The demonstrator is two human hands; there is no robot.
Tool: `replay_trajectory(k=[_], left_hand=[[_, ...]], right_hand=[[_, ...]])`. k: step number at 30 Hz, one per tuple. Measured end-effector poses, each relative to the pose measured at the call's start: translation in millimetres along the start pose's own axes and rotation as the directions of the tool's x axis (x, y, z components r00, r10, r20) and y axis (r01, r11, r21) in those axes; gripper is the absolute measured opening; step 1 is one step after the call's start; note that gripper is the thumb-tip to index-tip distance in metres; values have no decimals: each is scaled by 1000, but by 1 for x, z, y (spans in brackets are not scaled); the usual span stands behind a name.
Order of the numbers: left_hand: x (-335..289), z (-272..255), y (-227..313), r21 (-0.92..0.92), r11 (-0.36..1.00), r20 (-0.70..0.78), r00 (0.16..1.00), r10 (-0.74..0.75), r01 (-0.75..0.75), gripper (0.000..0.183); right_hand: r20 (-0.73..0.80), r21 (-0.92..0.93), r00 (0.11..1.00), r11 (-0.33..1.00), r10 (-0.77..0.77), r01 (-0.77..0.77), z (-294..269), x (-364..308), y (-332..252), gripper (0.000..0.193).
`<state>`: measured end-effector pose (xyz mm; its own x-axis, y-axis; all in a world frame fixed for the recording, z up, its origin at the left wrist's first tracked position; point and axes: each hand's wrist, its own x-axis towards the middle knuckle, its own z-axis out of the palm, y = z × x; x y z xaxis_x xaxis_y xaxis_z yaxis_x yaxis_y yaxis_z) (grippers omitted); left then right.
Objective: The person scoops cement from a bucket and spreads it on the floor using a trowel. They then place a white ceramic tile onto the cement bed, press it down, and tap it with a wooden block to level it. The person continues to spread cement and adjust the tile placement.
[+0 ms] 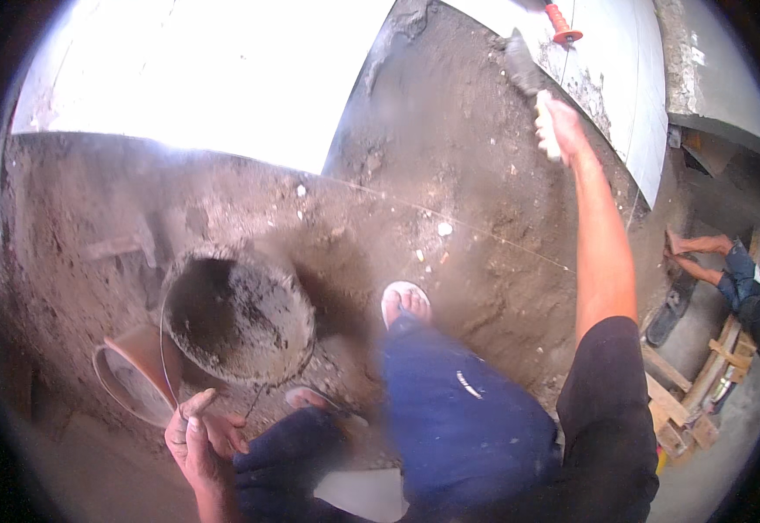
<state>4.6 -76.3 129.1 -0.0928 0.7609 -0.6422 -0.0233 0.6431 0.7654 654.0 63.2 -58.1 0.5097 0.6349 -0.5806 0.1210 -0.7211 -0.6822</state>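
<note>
My right hand (pixel 565 131) is stretched far forward, its fingers wrapped round the pale handle of a trowel (pixel 524 65). The trowel's grey blade, slightly blurred, is over the dirt along the edge of the right-hand white tiles (pixel 628 113). At lower left, my left hand (pixel 201 436) pinches the thin wire handle (pixel 167 357) of a mortar-crusted bucket (pixel 245 327). The bucket stands on the dirt, with grey mortar inside and a dark shadow on its left side.
Large white tiles (pixel 206 78) cover the far left. A string (pixel 450 216) crosses the dirt floor (pixel 432 122). A reddish bucket (pixel 136 370) leans beside the mortar bucket. An orange-handled tool (pixel 563 24) lies on the right tiles. Another person's legs (pixel 702 253) and wood pieces (pixel 702 383) are at right.
</note>
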Motion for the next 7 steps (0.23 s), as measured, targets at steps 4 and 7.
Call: replay_trajectory(k=[4, 7], left_hand=[[25, -26, 15, 249, 965, -56, 996, -73, 85, 39], [80, -78, -18, 729, 670, -123, 935, 333, -143, 41]], right_hand=[[116, -269, 993, 961, -36, 67, 41, -52, -8, 45], [53, -382, 989, 912, -138, 148, 37, -73, -1, 46]])
